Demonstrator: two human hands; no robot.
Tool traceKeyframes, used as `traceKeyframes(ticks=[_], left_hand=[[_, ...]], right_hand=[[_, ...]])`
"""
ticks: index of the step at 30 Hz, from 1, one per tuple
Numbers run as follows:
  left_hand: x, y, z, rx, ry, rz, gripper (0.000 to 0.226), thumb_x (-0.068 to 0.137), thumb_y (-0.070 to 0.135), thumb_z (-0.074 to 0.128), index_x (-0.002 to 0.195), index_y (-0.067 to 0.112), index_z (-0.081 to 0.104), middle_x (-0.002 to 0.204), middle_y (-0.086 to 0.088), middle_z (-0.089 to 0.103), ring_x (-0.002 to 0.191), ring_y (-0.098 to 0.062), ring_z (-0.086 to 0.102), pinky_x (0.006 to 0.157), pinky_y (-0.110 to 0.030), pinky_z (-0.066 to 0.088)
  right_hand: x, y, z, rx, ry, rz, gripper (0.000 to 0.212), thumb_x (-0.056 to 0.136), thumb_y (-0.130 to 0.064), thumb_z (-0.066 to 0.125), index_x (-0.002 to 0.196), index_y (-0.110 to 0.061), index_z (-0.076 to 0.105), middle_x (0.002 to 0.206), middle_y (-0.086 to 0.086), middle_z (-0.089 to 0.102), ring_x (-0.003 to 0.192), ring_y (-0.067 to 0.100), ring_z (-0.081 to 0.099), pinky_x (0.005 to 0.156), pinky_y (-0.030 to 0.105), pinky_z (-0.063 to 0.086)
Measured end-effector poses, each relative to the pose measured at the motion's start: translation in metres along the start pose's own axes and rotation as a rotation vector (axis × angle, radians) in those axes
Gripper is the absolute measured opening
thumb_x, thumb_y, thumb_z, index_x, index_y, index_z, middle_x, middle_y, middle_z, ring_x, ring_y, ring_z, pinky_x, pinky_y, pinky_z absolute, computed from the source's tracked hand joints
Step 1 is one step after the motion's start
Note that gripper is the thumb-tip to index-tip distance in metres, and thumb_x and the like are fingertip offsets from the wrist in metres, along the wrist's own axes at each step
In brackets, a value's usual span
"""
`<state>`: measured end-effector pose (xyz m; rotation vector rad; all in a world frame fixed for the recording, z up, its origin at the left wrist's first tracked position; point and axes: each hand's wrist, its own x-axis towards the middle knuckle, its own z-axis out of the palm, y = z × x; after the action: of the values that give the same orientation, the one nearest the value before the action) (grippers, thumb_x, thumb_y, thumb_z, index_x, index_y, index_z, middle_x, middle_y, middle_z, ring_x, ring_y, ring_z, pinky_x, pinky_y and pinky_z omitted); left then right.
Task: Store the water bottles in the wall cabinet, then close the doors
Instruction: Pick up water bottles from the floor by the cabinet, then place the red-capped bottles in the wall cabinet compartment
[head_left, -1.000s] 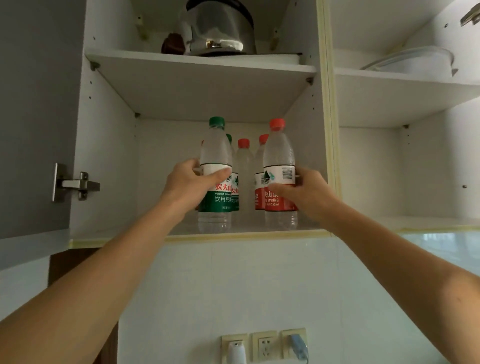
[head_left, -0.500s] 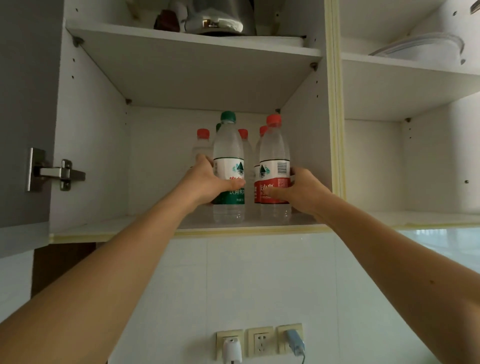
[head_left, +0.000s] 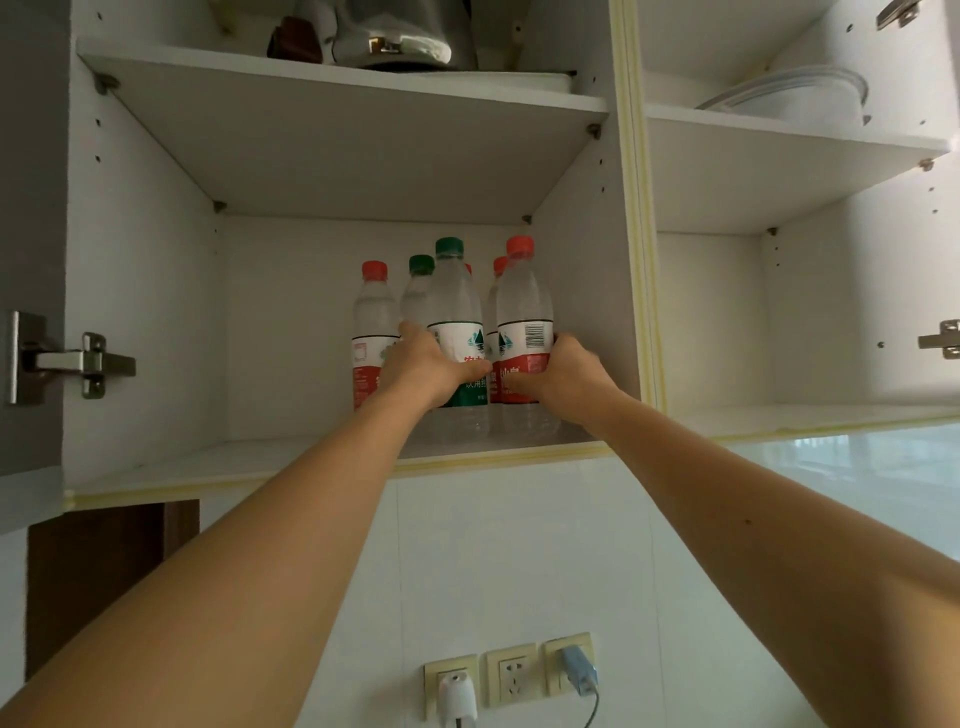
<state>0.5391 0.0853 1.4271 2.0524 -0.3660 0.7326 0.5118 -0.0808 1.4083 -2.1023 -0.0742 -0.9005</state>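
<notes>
I am gripping the green-capped bottle (head_left: 457, 332) with my left hand (head_left: 426, 366) and the red-capped bottle (head_left: 524, 332) with my right hand (head_left: 563, 376), fingers curled round each label, both standing upright on the lower shelf (head_left: 234, 460) of the wall cabinet (head_left: 145, 260) at frame centre. Further bottles (head_left: 374, 332) are standing just behind and to the left. Open shelf room is lying toward the left wall, and the right bottle is sitting near the divider panel (head_left: 631, 260).

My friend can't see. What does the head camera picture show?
Two hands set water bottles on an open wall cabinet's bottom shelf: the left hand grips a green-capped bottle, the right hand a red-capped bottle. More bottles stand behind.
</notes>
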Motion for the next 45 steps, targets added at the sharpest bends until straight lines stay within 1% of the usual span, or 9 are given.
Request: traceKeyframes(ticks=[10, 15, 21, 24, 28, 33, 37, 40, 45], left_hand=[[-0.011, 0.000, 0.006, 0.211, 0.094, 0.072, 0.084, 0.082, 0.056, 0.075, 0.140, 0.008, 0.038, 0.126, -0.013, 0.063, 0.106, -0.032, 0.065, 0.079, -0.042, 0.055], [-0.038, 0.018, -0.005, 0.243, 0.314, 0.143, 0.063, 0.099, 0.040, 0.057, 0.145, 0.009, 0.030, 0.134, -0.018, 0.052, 0.116, -0.037, 0.055, 0.070, -0.039, 0.040], [-0.117, 0.072, -0.001, 0.044, 0.294, 0.322, 0.034, 0.102, 0.032, 0.052, 0.130, 0.015, 0.044, 0.101, -0.007, 0.065, 0.077, -0.017, 0.058, 0.059, -0.027, 0.038], [-0.174, 0.096, 0.018, 0.003, 0.248, 0.349, 0.023, 0.103, 0.036, 0.048, 0.118, 0.019, 0.051, 0.083, 0.004, 0.063, 0.066, -0.008, 0.056, 0.052, -0.024, 0.034], [-0.256, 0.110, 0.058, -0.041, 0.183, 0.276, 0.023, 0.103, 0.042, 0.048, 0.097, 0.021, 0.057, 0.079, 0.010, 0.059, 0.071, -0.009, 0.058, 0.058, -0.030, 0.044], [-0.347, 0.096, 0.091, -0.079, 0.043, 0.089, 0.050, 0.103, 0.044, 0.048, 0.063, 0.015, 0.040, 0.057, -0.002, 0.038, 0.056, -0.021, 0.033, 0.054, -0.033, 0.032], [-0.428, 0.066, 0.115, -0.211, -0.160, -0.102, 0.055, 0.102, 0.047, 0.049, 0.060, 0.016, 0.033, 0.064, -0.011, 0.030, 0.061, -0.020, 0.029, 0.057, -0.036, 0.025], [-0.498, 0.036, 0.132, -0.323, -0.303, -0.239, 0.057, 0.103, 0.048, 0.047, 0.055, 0.020, 0.033, 0.049, 0.001, 0.032, 0.047, -0.017, 0.027, 0.050, -0.029, 0.025], [-0.601, -0.029, 0.139, -0.279, -0.435, -0.413, 0.054, 0.101, 0.055, 0.045, 0.056, 0.025, 0.039, 0.050, 0.007, 0.033, 0.049, -0.016, 0.030, 0.058, -0.032, 0.032]], right_hand=[[-0.017, 0.004, -0.002, -0.078, 0.057, -0.031, 0.055, 0.091, -0.035, 0.073, 0.135, -0.012, 0.050, 0.125, 0.008, 0.065, 0.100, 0.022, 0.063, 0.079, 0.032, 0.051], [-0.057, 0.004, -0.035, -0.217, 0.168, -0.171, 0.039, 0.097, -0.028, 0.061, 0.131, -0.010, 0.054, 0.124, 0.004, 0.055, 0.100, 0.018, 0.053, 0.085, 0.031, 0.044], [-0.141, 0.017, -0.124, -0.264, 0.144, -0.276, 0.014, 0.090, -0.011, 0.056, 0.086, -0.012, 0.069, 0.087, 0.003, 0.068, 0.082, 0.020, 0.062, 0.073, 0.034, 0.052], [-0.187, 0.039, -0.164, -0.190, 0.026, -0.268, 0.030, 0.091, -0.022, 0.062, 0.064, -0.012, 0.058, 0.057, 0.006, 0.057, 0.054, 0.014, 0.046, 0.055, 0.030, 0.037], [-0.254, 0.079, -0.197, -0.128, -0.029, -0.296, 0.053, 0.094, -0.025, 0.064, 0.054, -0.018, 0.030, 0.055, -0.003, 0.024, 0.057, 0.011, 0.023, 0.053, 0.032, 0.022], [-0.337, 0.131, -0.214, -0.008, -0.093, -0.017, 0.058, 0.096, -0.028, 0.064, 0.053, -0.024, 0.024, 0.049, -0.010, 0.017, 0.047, 0.007, 0.018, 0.046, 0.028, 0.016], [-0.415, 0.168, -0.221, 0.052, -0.165, 0.154, 0.054, 0.094, -0.037, 0.062, 0.051, -0.021, 0.032, 0.049, -0.003, 0.025, 0.045, 0.013, 0.023, 0.044, 0.026, 0.020], [-0.476, 0.197, -0.224, 0.063, -0.227, 0.264, 0.052, 0.088, -0.045, 0.059, 0.049, -0.022, 0.035, 0.047, -0.003, 0.026, 0.043, 0.013, 0.023, 0.044, 0.023, 0.023], [-0.573, 0.240, -0.201, 0.106, -0.274, 0.539, 0.044, 0.086, -0.042, 0.061, 0.055, -0.018, 0.040, 0.056, 0.006, 0.029, 0.052, 0.019, 0.028, 0.053, 0.037, 0.023]])
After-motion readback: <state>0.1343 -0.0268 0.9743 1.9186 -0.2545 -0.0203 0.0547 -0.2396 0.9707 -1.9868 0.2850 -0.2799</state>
